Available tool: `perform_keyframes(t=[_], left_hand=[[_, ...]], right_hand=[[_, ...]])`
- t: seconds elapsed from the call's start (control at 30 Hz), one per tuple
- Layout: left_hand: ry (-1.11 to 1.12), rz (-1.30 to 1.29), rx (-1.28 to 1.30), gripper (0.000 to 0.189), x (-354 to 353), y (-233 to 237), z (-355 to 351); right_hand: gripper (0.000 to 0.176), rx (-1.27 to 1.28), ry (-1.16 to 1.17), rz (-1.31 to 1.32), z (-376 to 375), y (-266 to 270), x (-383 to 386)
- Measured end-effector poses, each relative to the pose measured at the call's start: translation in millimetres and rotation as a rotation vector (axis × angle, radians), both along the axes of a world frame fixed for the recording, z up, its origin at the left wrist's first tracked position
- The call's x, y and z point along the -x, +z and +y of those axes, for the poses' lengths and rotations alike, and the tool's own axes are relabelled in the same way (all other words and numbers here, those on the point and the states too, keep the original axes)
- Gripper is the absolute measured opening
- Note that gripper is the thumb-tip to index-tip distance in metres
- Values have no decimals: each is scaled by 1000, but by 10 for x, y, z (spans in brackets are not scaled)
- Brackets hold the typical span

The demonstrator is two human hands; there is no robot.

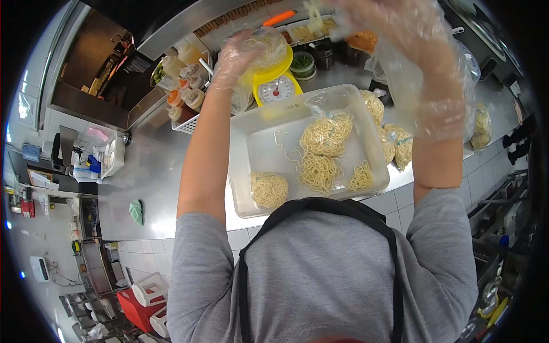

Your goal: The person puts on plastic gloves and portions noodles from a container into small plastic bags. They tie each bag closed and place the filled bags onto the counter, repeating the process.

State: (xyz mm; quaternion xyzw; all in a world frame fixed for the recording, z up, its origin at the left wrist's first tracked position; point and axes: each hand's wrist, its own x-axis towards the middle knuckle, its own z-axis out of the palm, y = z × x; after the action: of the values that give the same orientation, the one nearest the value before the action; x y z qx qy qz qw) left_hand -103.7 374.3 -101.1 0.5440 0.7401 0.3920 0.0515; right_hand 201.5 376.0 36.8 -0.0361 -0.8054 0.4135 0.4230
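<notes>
My left hand (233, 60), in a clear plastic glove, is closed at the edge of a clear bag of noodles (271, 48) on the yellow kitchen scale (277, 88). Up at the top right, my right hand (394, 34), also gloved, is smeared by motion. Pale noodle strands (313, 16) hang at its fingertips. Below both hands stands a translucent plastic tub (246, 137). It holds a bagged portion of noodles (269, 190), a larger bag of noodles (327, 136) and loose noodles (319, 171).
Left of the scale, a white basket (186, 124) is packed with squeeze bottles (194, 98). Behind it lie an orange-handled tool (279, 18) and a container of green food (302, 64). Several noodle bags (403, 146) sit right of the tub. A green cloth (136, 211) lies on the steel counter (154, 171).
</notes>
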Motion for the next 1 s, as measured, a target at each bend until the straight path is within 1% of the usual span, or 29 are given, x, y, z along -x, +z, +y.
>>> perform_keyframes(t=[0.03,0.07,0.1,0.13,0.17,0.2,0.27,0.33,0.37,0.4,0.43,0.47,0.5,0.53,0.57,0.6,0.67,0.7,0.73,0.77,0.8,0.83,0.9,0.97,1.0], left_hand=[[-41,-47,-38,59,-8,31,-47],[-81,-94,-78,62,-26,74,-90],[-79,-94,-79,62,-10,84,-109],[-64,-75,-63,64,8,98,-129],[-51,-55,-49,66,30,118,-141],[-59,-56,-55,66,45,136,-165],[19,57,-23,69,28,144,-196],[79,26,5,70,13,118,-176],[8,18,-11,68,22,120,-169],[-68,10,-65,64,48,88,-149],[-69,-23,-49,59,21,97,-149],[-152,-71,-25,53,151,31,-88],[-156,-90,-37,49,158,24,-88],[-175,-193,-51,48,130,47,-58],[-172,-298,-47,48,126,42,-57],[-197,-301,-44,48,71,53,-32],[-140,-377,-58,47,9,77,-51],[-154,-352,-35,47,18,94,-46],[-156,-350,-33,47,9,90,-39],[-192,-358,-115,48,-15,89,-43],[-225,-367,-199,48,-19,93,-50],[-218,-365,-198,48,-15,97,-74],[-288,-248,-230,51,-94,171,-128],[-282,-218,-194,53,-84,182,-169],[-287,-190,-162,55,-77,184,-162]], right_hand=[[13,11,14,-155,-2,-46,-54],[13,10,14,-154,33,-124,-85],[14,-89,-47,-300,85,-249,-102],[20,-188,-109,-446,148,-387,-118],[14,-417,-92,-439,241,-534,-133],[14,-421,-100,-442,225,-645,-112],[15,-489,-51,-544,157,-847,-140],[16,-422,-4,-687,5,-1069,-128],[16,-301,42,-697,-61,-1275,-123],[15,-245,99,-461,-83,-1587,-114],[17,-297,268,-780,-52,-1528,16],[20,-282,202,-821,-143,-1394,-1],[18,-356,135,-662,-62,-1499,209],[13,-338,-31,-721,-35,-1268,302],[12,-320,-137,-611,-15,-1073,389],[12,-308,-228,-493,56,-947,497],[14,-327,-280,-518,279,-877,840],[14,-326,-285,-514,369,-914,1029],[20,-343,-327,-507,466,-1014,1210],[28,-359,-365,-498,492,-1046,1278],[28,-359,-361,-495,523,-1087,1345],[26,-354,-327,-514,541,-1127,1409],[25,-353,-286,-531,611,-1178,1564],[28,-250,-389,-779,679,-1230,1763],[28,-247,-384,-779,684,-1239,1794]])
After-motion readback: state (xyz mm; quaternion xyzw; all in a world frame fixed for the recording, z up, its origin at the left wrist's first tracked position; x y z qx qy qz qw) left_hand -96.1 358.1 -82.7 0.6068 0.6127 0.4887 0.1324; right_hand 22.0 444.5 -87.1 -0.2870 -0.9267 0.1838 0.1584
